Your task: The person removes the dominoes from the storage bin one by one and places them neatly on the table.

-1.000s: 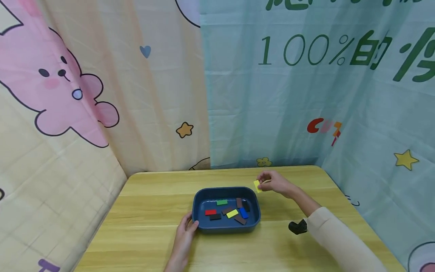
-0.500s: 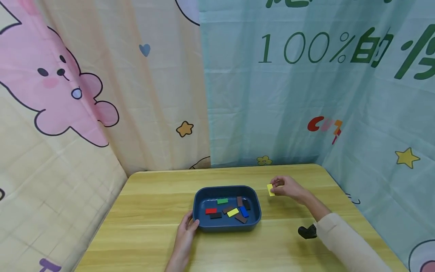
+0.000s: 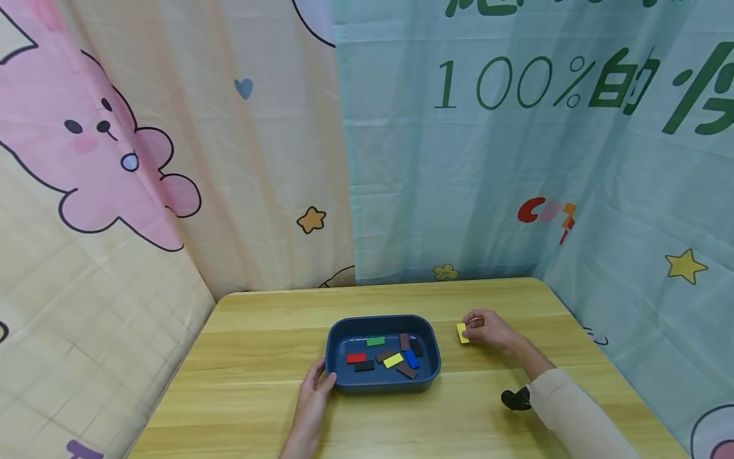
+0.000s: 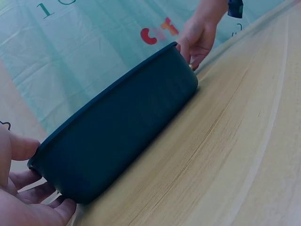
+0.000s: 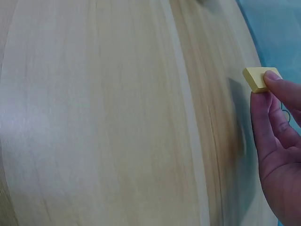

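Left hand [image 3: 312, 390]: thumb above, fingers curled beneath. Right hand [image 3: 487, 329]: set farther forward, thumb and fingertips brought together in a pinch; bare forearm [image 3: 532, 358] emerging from a pale sleeve [image 3: 576, 411].

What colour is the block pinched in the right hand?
Yellow: the block in the right hand shows best in the right wrist view.

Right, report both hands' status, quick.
Left hand: gripping the left end of the dark blue, rounded rectangular tray.
Right hand: holding a small yellow rectangular block, pinched between thumb and fingers.
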A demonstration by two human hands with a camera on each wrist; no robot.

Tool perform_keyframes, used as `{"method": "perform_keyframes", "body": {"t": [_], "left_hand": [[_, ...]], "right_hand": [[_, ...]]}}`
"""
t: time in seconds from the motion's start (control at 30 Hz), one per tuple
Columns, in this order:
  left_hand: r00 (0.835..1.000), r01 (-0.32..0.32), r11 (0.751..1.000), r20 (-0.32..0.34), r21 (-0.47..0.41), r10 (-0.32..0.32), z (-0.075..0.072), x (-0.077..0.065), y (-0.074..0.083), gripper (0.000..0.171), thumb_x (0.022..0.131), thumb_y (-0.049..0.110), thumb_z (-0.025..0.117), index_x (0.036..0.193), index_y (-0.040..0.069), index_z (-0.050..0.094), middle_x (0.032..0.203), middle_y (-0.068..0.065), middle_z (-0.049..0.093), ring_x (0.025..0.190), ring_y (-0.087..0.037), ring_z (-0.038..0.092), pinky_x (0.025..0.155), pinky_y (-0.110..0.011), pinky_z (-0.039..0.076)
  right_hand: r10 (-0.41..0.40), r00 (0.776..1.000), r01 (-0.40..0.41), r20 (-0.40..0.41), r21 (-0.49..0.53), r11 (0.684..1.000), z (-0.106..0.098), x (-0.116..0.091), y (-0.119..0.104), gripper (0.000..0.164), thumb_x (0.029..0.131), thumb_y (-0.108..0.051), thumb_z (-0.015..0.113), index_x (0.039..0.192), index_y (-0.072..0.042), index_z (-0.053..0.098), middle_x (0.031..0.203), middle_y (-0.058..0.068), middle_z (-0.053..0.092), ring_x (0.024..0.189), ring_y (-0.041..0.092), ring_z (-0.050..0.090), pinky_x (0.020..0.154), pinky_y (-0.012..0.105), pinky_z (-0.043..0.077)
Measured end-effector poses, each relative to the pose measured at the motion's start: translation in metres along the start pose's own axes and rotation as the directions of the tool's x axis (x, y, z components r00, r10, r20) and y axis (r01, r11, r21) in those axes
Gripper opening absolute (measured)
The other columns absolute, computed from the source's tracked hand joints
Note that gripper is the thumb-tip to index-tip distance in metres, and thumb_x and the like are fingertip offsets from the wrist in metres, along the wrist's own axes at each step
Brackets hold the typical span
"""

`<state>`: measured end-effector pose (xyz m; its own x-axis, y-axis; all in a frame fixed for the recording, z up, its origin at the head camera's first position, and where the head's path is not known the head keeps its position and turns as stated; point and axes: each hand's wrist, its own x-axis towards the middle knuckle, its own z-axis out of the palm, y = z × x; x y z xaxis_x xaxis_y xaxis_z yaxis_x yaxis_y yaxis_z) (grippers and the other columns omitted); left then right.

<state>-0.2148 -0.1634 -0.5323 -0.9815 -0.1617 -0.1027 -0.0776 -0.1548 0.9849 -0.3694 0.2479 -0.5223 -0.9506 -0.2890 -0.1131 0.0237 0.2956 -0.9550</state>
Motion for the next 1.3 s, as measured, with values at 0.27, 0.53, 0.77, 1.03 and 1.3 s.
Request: {"method": "perform_keyframes", "body": {"t": [0.27,0.53,0.77,1.03,1.3], "left_hand": [[1.000,-0.020,1.000,0.001,0.013,0.020,-0.001,0.001,-0.002,0.051,0.108,0.006,0.049,0.153,-0.011,0.032,0.159,-0.036,0.026,0.144,-0.049,0.033,0.118,-0.058,0.029],[1.000,-0.019,1.000,0.004,0.019,0.018,-0.001,-0.001,0.000,0.051,0.108,0.008,0.049,0.153,-0.010,0.033,0.159,-0.036,0.025,0.144,-0.050,0.033,0.118,-0.059,0.029],[1.000,0.004,1.000,-0.004,0.015,-0.004,-0.001,0.000,0.001,0.051,0.108,0.009,0.050,0.153,-0.009,0.034,0.160,-0.035,0.024,0.144,-0.049,0.032,0.118,-0.059,0.027],[1.000,0.007,1.000,0.001,0.011,-0.007,0.000,0.000,0.001,0.051,0.108,0.008,0.050,0.153,-0.009,0.034,0.160,-0.035,0.023,0.145,-0.050,0.031,0.118,-0.059,0.027],[1.000,0.005,1.000,-0.004,0.011,-0.005,0.000,0.000,0.002,0.050,0.108,0.007,0.050,0.152,-0.009,0.035,0.159,-0.035,0.025,0.144,-0.049,0.033,0.118,-0.058,0.028]], "right_hand": [[-0.032,0.999,0.033,0.027,-0.038,0.999,-0.001,0.002,0.008,0.022,0.095,0.005,0.070,0.112,0.012,0.057,0.094,0.013,0.060,0.084,0.023,0.064,0.076,0.034,0.061],[-0.090,0.994,0.069,-0.063,-0.288,0.955,0.003,0.005,0.003,0.022,0.091,-0.001,0.077,0.106,0.007,0.064,0.093,0.010,0.063,0.082,0.021,0.058,0.068,0.031,0.054],[-0.124,0.991,0.092,-0.054,-0.397,0.913,0.005,0.008,0.001,0.019,0.087,-0.001,0.080,0.099,0.002,0.066,0.089,0.006,0.063,0.082,0.021,0.058,0.069,0.031,0.051],[-0.140,0.990,0.114,-0.037,-0.394,0.912,0.005,0.008,-0.001,0.019,0.088,-0.001,0.079,0.102,0.003,0.067,0.092,0.007,0.065,0.086,0.022,0.060,0.071,0.032,0.052],[-0.156,0.988,0.143,0.000,-0.387,0.911,0.008,0.010,-0.015,0.021,0.092,-0.002,0.077,0.108,0.006,0.067,0.095,0.007,0.065,0.090,0.024,0.064,0.071,0.033,0.054]]}}
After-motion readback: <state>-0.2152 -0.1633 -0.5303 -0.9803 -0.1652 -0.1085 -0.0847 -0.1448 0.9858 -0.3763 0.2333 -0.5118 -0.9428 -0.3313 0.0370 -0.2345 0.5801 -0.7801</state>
